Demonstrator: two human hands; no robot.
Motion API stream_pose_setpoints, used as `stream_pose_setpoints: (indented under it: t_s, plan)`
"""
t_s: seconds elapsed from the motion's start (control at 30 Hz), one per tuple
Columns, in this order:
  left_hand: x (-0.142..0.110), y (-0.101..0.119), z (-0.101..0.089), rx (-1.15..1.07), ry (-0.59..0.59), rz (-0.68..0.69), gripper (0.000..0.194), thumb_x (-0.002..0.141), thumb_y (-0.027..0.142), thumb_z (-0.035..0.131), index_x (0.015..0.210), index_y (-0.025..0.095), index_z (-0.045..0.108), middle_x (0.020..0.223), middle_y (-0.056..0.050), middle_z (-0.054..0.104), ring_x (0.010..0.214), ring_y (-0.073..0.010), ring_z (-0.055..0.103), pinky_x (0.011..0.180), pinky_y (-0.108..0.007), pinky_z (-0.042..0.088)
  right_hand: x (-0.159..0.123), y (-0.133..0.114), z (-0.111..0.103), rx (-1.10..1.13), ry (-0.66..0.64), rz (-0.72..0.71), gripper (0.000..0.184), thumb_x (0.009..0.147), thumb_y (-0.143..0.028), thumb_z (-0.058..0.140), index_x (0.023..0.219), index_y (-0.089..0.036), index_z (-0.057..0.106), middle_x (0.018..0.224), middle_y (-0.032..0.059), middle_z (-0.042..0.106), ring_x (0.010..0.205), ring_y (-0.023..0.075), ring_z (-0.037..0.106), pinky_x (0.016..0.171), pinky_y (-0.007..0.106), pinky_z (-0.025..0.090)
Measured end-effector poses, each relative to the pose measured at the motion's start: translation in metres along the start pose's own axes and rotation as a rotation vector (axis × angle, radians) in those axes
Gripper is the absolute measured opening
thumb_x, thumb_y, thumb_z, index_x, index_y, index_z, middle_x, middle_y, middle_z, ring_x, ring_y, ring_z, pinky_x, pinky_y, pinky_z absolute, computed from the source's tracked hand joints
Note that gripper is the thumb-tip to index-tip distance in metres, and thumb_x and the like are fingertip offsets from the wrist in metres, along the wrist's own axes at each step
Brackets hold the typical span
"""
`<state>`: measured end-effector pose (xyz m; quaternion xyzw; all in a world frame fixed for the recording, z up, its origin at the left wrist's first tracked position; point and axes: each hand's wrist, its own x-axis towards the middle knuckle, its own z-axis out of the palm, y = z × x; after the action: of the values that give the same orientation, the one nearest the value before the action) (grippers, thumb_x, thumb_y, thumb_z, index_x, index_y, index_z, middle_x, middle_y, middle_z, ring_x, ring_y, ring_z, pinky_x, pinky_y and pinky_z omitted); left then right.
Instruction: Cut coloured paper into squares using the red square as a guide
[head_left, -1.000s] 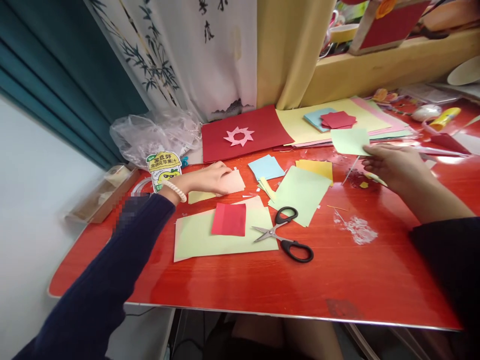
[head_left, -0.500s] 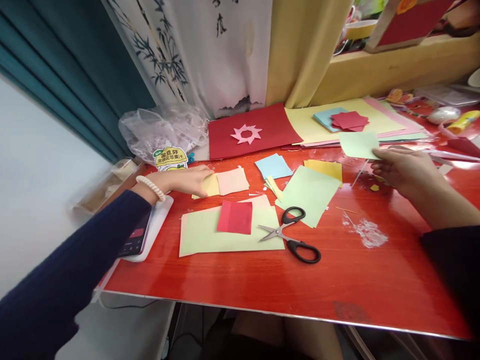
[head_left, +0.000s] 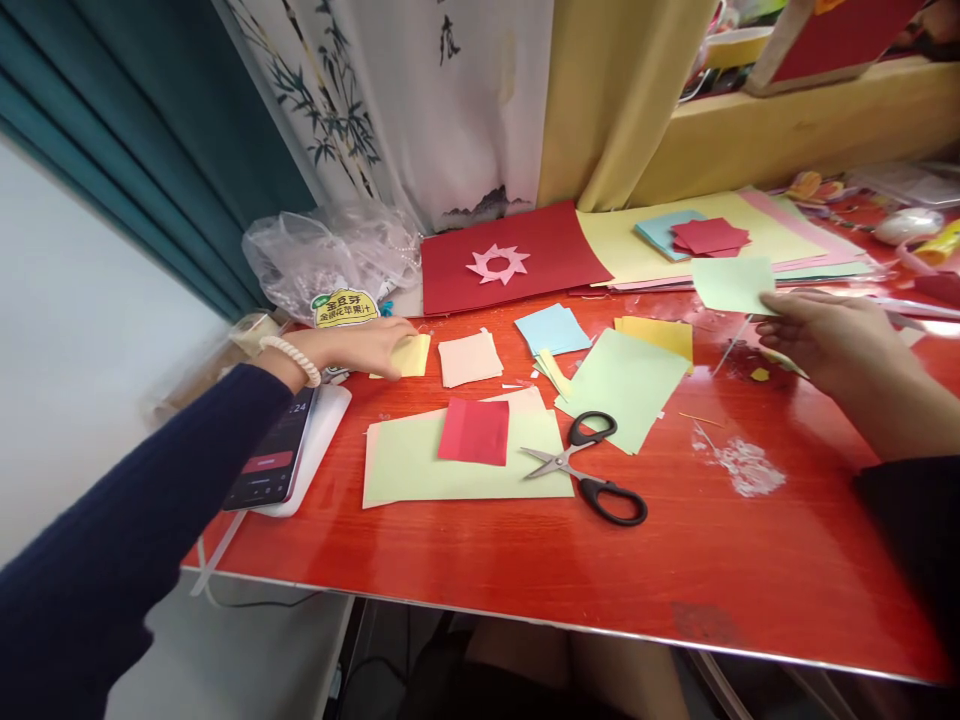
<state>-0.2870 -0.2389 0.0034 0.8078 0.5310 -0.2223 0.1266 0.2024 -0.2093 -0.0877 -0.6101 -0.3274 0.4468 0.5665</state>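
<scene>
My left hand [head_left: 364,347], a cream bracelet at its wrist, is closed on the yellow paper squares [head_left: 415,356] at the table's left; the fingers partly cover them. A pale pink paper stack [head_left: 470,359] lies just right of these, apart from them. My right hand [head_left: 821,335] pinches a light green paper square [head_left: 731,284] by its right edge, held above the table. Between the hands are blue squares [head_left: 553,330], larger green sheets [head_left: 626,385] and orange-yellow sheets [head_left: 667,338]. A red square [head_left: 474,432] rests on long pale green strips [head_left: 405,470], which the open scissors [head_left: 559,462] overlap.
At the back, a red sheet [head_left: 540,255] bears a pink folded paper ring [head_left: 498,264]. Beside it, large coloured sheets [head_left: 780,232] carry blue and dark red squares. A phone [head_left: 274,455] lies at the left, near a clear plastic bag [head_left: 330,255]. White residue [head_left: 750,467] marks the right side.
My left hand has moved left with the yellow squares, which now lie apart from the pale pink stack. My right hand still holds the green square, and the view has shifted slightly.
</scene>
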Motion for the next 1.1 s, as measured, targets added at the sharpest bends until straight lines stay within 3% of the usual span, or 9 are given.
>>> stream_pose_setpoints:
  t_s: [0.17, 0.3, 0.5, 0.6, 0.7, 0.8, 0.93, 1.0, 1.1]
  plan:
    - [0.016, 0.029, 0.004, -0.126, 0.085, 0.144, 0.093, 0.072, 0.060, 0.052, 0.149, 0.025, 0.014, 0.157, -0.007, 0.018, 0.142, -0.0274, 0.020, 0.113, -0.037, 0.025, 0.000, 0.002, 0.001, -0.024, 0.023, 0.005, 0.010, 0.074, -0.009, 0.069, 0.067, -0.013, 0.064, 0.055, 0.0039, 0.060, 0.041, 0.0104, 0.058, 0.036, 0.015, 0.050]
    - [0.029, 0.050, 0.001, -0.090, 0.013, 0.180, 0.091, 0.072, 0.055, 0.052, 0.148, 0.017, 0.019, 0.152, -0.013, 0.027, 0.138, -0.0289, 0.028, 0.111, -0.038, 0.028, -0.001, 0.000, 0.001, -0.012, -0.003, 0.002, 0.010, 0.076, -0.006, 0.065, 0.068, -0.012, 0.064, 0.054, 0.0027, 0.060, 0.041, 0.0095, 0.058, 0.039, 0.015, 0.052]
    - [0.033, 0.036, -0.001, -0.091, 0.057, 0.140, 0.083, 0.070, 0.051, 0.053, 0.144, 0.024, 0.028, 0.142, -0.009, 0.042, 0.124, -0.0295, 0.044, 0.104, -0.038, 0.037, -0.008, -0.005, 0.004, 0.002, -0.017, -0.037, 0.009, 0.078, -0.004, 0.064, 0.071, -0.010, 0.067, 0.054, 0.0035, 0.061, 0.042, 0.0085, 0.060, 0.041, 0.013, 0.052]
    - [0.038, 0.027, -0.002, -0.116, 0.041, 0.140, 0.086, 0.070, 0.053, 0.053, 0.146, 0.028, 0.023, 0.147, -0.007, 0.037, 0.128, -0.0301, 0.041, 0.107, -0.039, 0.035, -0.013, -0.008, 0.007, 0.005, -0.013, -0.053, 0.011, 0.078, -0.003, 0.063, 0.071, -0.010, 0.067, 0.054, 0.0031, 0.061, 0.042, 0.0079, 0.060, 0.042, 0.012, 0.052]
    - [0.058, 0.032, -0.006, -0.152, 0.097, 0.178, 0.089, 0.072, 0.053, 0.050, 0.149, 0.028, 0.014, 0.154, -0.005, 0.026, 0.137, -0.0290, 0.030, 0.111, -0.036, 0.029, -0.017, -0.010, 0.010, 0.002, -0.006, -0.054, 0.012, 0.078, -0.002, 0.063, 0.070, -0.010, 0.067, 0.054, 0.0030, 0.061, 0.042, 0.0073, 0.059, 0.041, 0.011, 0.051]
    - [0.091, 0.058, -0.013, -0.205, 0.183, 0.223, 0.095, 0.071, 0.061, 0.051, 0.150, 0.027, 0.011, 0.157, -0.005, 0.018, 0.141, -0.0286, 0.023, 0.113, -0.035, 0.026, -0.020, -0.012, 0.011, -0.006, 0.002, -0.040, 0.014, 0.077, -0.002, 0.063, 0.067, -0.011, 0.066, 0.052, 0.0028, 0.059, 0.040, 0.0072, 0.057, 0.039, 0.011, 0.050]
    - [0.129, 0.107, -0.024, -0.222, 0.167, 0.228, 0.101, 0.069, 0.072, 0.047, 0.148, 0.014, 0.020, 0.151, -0.015, 0.029, 0.136, -0.0323, 0.031, 0.110, -0.041, 0.031, -0.023, -0.013, 0.012, -0.011, 0.014, -0.027, 0.015, 0.078, -0.002, 0.062, 0.066, -0.012, 0.064, 0.051, 0.0009, 0.058, 0.038, 0.0067, 0.055, 0.036, 0.012, 0.049]
    - [0.135, 0.125, -0.030, -0.155, 0.169, 0.224, 0.102, 0.068, 0.071, 0.050, 0.146, 0.011, 0.024, 0.147, -0.018, 0.033, 0.133, -0.0342, 0.032, 0.107, -0.044, 0.033, -0.025, -0.013, 0.013, -0.014, 0.006, -0.030, 0.015, 0.078, -0.003, 0.062, 0.067, -0.012, 0.064, 0.051, 0.0007, 0.058, 0.038, 0.0065, 0.055, 0.037, 0.012, 0.049]
    - [0.132, 0.139, -0.037, -0.076, 0.182, 0.256, 0.086, 0.071, 0.059, 0.052, 0.139, 0.010, 0.034, 0.135, -0.019, 0.043, 0.124, -0.0329, 0.039, 0.101, -0.044, 0.038, -0.026, -0.014, 0.014, -0.021, -0.014, -0.042, 0.017, 0.078, -0.002, 0.061, 0.064, -0.011, 0.063, 0.050, 0.0007, 0.057, 0.038, 0.0057, 0.054, 0.038, 0.011, 0.049]
